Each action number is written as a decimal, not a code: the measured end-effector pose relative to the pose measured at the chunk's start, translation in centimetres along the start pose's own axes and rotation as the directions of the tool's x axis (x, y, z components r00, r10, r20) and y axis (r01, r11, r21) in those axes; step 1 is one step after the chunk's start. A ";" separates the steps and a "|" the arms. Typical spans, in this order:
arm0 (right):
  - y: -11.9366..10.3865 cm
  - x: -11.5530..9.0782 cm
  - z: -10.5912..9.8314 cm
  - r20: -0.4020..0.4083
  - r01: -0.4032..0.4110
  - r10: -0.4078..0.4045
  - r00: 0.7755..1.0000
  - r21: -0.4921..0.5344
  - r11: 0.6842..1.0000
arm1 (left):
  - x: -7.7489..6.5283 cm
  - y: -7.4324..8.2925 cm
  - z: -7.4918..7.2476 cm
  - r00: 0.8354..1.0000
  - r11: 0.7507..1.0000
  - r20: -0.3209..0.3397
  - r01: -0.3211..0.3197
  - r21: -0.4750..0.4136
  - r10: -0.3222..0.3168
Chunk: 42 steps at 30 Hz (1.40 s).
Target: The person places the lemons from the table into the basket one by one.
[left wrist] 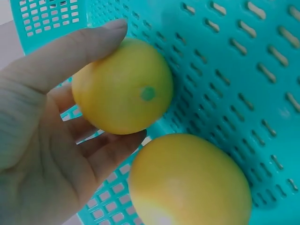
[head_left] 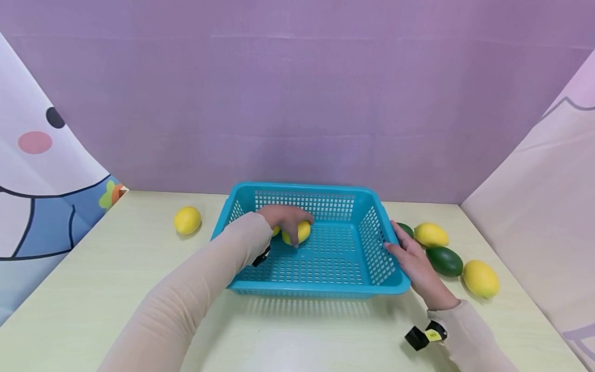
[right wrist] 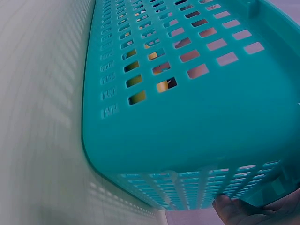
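Observation:
A blue-green plastic basket [head_left: 307, 288] with slotted walls stands on the table. Inside it, toward the left, my left hand [head_left: 287, 217] holds a lemon [left wrist: 123, 89] between thumb and fingers. Another lemon [left wrist: 190, 183] lies in the basket close beside that hand; in the head view the hand and sleeve mostly cover it. At the basket's right side, my right hand [head_left: 415, 262] grips the rim, its thumb reaching over onto the inner wall. The right wrist view shows the basket's outside, with only some fingers [right wrist: 229, 209] of that hand at the lower right.
One lemon [head_left: 187, 220] sits on the table left of the basket. Right of it lie a yellow lemon [head_left: 431, 234], a dark green avocado-like fruit [head_left: 444, 261], a nearer lemon [head_left: 481, 279] and a partly hidden green fruit [head_left: 406, 230]. A purple cloth [head_left: 297, 103] hangs behind.

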State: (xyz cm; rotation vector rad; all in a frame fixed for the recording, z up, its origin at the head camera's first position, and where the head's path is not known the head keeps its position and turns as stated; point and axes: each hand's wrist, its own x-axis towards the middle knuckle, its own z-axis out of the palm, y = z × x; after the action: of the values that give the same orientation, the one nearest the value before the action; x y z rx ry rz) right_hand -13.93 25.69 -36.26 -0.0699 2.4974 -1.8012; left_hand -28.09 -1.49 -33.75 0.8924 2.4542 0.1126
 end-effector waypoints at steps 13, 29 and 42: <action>0.0 -0.1 -0.1 0.002 0.002 -0.002 1.000 -0.007 1.000 | -0.4 -0.4 -0.7 1.000 0.998 -0.013 0.005 -0.067 -0.005; -0.3 0.1 0.0 0.007 0.009 -0.009 1.000 0.007 1.000 | -3.7 0.0 -3.5 0.997 0.988 -0.008 -0.078 -0.134 0.078; -0.2 0.3 -0.2 -0.002 0.010 -0.010 1.000 -0.006 1.000 | -6.8 -0.1 -5.3 0.961 0.945 -0.131 -0.264 -0.193 0.242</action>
State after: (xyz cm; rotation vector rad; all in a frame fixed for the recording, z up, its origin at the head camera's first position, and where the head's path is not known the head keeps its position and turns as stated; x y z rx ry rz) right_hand -14.21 25.78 -36.02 -0.0807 2.5084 -1.7987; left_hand -26.35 -5.27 -26.21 1.1272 2.3556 0.5119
